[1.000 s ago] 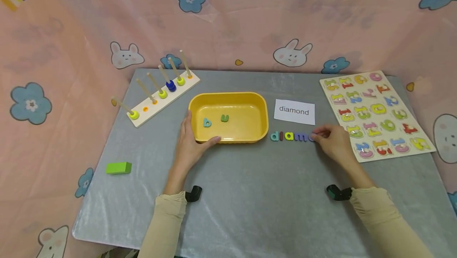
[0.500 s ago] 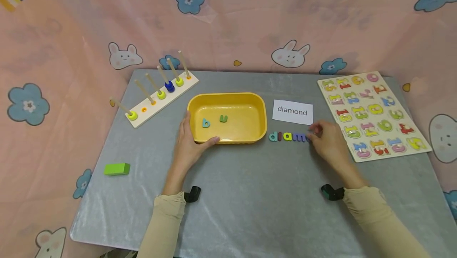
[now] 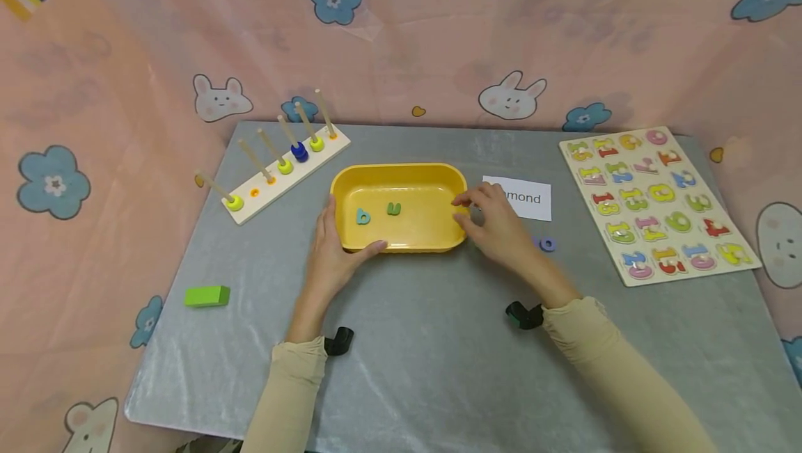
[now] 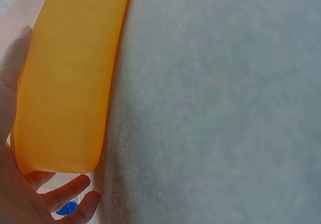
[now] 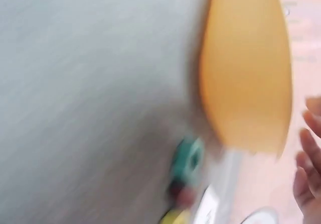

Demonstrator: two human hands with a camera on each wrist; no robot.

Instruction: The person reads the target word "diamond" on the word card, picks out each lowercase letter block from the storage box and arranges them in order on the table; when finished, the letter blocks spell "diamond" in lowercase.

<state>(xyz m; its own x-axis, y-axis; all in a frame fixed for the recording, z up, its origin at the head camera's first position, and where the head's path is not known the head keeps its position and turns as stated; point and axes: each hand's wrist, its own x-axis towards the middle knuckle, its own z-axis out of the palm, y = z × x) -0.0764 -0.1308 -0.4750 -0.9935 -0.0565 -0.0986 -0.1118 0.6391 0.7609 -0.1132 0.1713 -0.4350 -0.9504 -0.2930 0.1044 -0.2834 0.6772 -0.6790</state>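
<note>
A yellow plastic tray (image 3: 401, 243) holds a blue letter b (image 3: 363, 216) and a green letter u (image 3: 393, 209). My left hand (image 3: 335, 251) grips its left front corner, thumb along the front rim and fingers down the left side. Over the tray's right rim hovers my right hand (image 3: 498, 227), fingers loosely bent and nothing between them. Under that hand and wrist runs a row of letters: a purple letter o (image 3: 548, 244) shows at its end in the head view. The teal letter d (image 5: 186, 159) appears blurred in the right wrist view. A white word card (image 3: 532, 202) lies behind, partly covered.
A number puzzle board (image 3: 658, 206) lies at the right. Back left stands a peg board (image 3: 285, 173) with upright sticks and coloured rings. A green block (image 3: 207, 296) rests at the left on the grey table (image 3: 426, 369). A pink patterned curtain hangs behind.
My right hand has let go of the purple letter o at the row's end and moved left to the tray's right rim. The left hand has stayed on the tray.
</note>
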